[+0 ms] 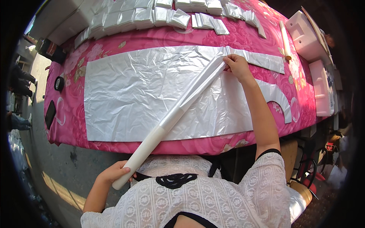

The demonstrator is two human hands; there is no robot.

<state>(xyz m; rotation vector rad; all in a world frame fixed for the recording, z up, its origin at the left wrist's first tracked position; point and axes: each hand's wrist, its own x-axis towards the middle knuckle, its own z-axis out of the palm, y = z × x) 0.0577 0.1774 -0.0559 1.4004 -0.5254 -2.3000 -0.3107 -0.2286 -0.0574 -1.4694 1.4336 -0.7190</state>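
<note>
A large white plastic bag (121, 95) with two handle strips at its right end lies flat and creased before me. Slanting across it is a long white tube (146, 146), its far half covered by shiny plastic film. My left hand (112, 173) is closed around the tube's near end, off the table edge and close to my body. At the far end, beside the base of the upper handle strip, my right hand (236, 65) pinches the film between thumb and fingers. Whether the tube itself reaches those fingers is hidden by the film.
Pink floral cloth (197, 146) covers the table. Stacks of folded white plastic packets (144, 17) line the back. A black tape roll (59, 83), a phone (50, 114) and a dark jar (51, 50) are at left. Another tube (284, 40) and foam boxes (304, 34) stand at right.
</note>
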